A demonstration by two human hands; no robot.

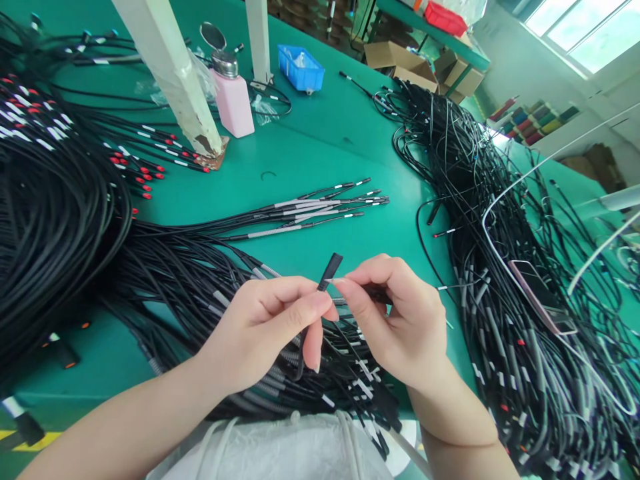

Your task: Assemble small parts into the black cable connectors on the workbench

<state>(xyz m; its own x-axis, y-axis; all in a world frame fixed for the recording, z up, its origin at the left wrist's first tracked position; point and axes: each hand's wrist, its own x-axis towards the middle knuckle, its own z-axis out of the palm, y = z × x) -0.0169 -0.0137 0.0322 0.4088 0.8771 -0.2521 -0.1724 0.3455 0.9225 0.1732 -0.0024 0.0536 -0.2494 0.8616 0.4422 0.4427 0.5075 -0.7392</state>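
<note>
My left hand [285, 320] pinches a flat black strip [331, 269] between thumb and finger, its free end pointing up and away from me. Close beside it, my right hand [395, 307] has thumb and forefinger pressed together at a thin pale sliver on the strip's edge. Something dark shows under the curled fingers of that hand, too hidden to name. Beneath both hands lies a thick bundle of black cables [190, 280] with grey ribbed sleeves and white labels. Several sleeved cable ends [310, 210] reach out to the right across the green table [325, 153].
Coiled cables with red tips [55, 200] fill the left. Behind stand a white post [170, 73], a pink pump bottle [234, 103] and a blue bin [301, 69]. On the right, a phone [543, 297] rests on a large cable heap [480, 220], beside a white cord [493, 243].
</note>
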